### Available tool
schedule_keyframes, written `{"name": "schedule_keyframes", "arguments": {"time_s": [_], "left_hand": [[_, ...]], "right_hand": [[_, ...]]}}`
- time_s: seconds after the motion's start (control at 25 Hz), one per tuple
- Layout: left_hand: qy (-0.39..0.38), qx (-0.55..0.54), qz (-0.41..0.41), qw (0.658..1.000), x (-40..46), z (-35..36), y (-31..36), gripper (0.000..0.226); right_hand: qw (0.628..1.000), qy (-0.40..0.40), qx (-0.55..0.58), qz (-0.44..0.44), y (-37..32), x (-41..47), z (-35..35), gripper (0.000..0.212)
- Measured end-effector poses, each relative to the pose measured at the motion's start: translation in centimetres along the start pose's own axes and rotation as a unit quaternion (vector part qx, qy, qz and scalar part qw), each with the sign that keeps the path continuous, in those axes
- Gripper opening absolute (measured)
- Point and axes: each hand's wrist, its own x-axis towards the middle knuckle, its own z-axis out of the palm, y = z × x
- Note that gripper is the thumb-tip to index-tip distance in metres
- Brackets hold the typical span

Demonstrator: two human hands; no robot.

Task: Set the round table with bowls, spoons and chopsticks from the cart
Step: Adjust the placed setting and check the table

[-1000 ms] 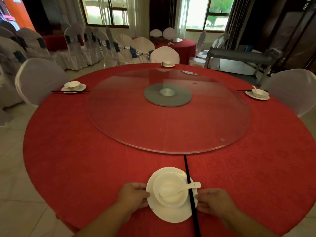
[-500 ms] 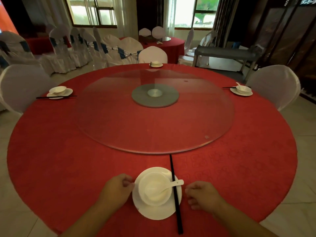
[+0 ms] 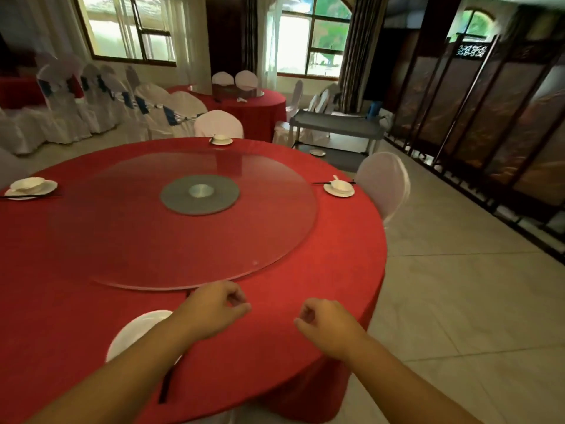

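Observation:
The round table (image 3: 336,270) has a red cloth and a glass turntable (image 3: 183,221). A white plate (image 3: 137,332) lies at the near edge, mostly hidden under my left forearm, with black chopsticks (image 3: 165,390) beside it. My left hand (image 3: 214,310) and my right hand (image 3: 327,322) hover above the cloth with fingers loosely curled, holding nothing. Other place settings of plate, bowl and chopsticks sit at the left (image 3: 30,186), the far side (image 3: 220,139) and the right (image 3: 338,188). The grey cart (image 3: 336,127) stands behind the table at the right.
White-covered chairs stand at the table's far side (image 3: 218,123) and right (image 3: 385,182). A row of covered chairs (image 3: 101,102) and a second red table (image 3: 244,108) fill the back. Dark folding screens (image 3: 489,117) line the right wall beyond a tiled floor (image 3: 458,301).
Both hands have left the near plate and lifted off the table. The view has swung right, so the near setting now lies at the lower left under my left arm.

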Motion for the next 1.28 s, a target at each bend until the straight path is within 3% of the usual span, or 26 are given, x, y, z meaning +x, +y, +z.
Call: {"name": "schedule_keyframes", "arguments": {"time_s": [0.24, 0.52, 0.68, 0.92, 1.12, 1.28], "left_hand": [[-0.008, 0.109, 0.095, 0.989, 10.7, 5.5, 13.4, 0.024], [-0.006, 0.092, 0.097, 0.991, 33.2, 15.1, 23.0, 0.021], [-0.03, 0.108, 0.043, 0.993, 44.6, 19.0, 27.0, 0.017], [-0.027, 0.102, -0.081, 0.991, 58.6, 22.8, 29.8, 0.018], [0.057, 0.044, -0.226, 0.972, 68.8, 27.3, 31.3, 0.023], [0.15, -0.057, -0.363, 0.918, 74.9, 29.7, 33.9, 0.024]], "right_hand": [[0.998, 0.044, -0.047, -0.001, 10.9, 3.2, -12.1, 0.023], [0.994, 0.027, -0.099, 0.022, 28.1, 17.6, -22.8, 0.023], [0.991, -0.015, -0.13, 0.025, 35.8, 27.3, -29.0, 0.021], [0.991, -0.038, -0.119, -0.044, 44.9, 42.8, -35.1, 0.022], [0.977, -0.081, -0.108, -0.163, 51.5, 58.0, -38.4, 0.02], [0.952, -0.119, -0.104, -0.261, 54.2, 68.7, -41.5, 0.018]]}}
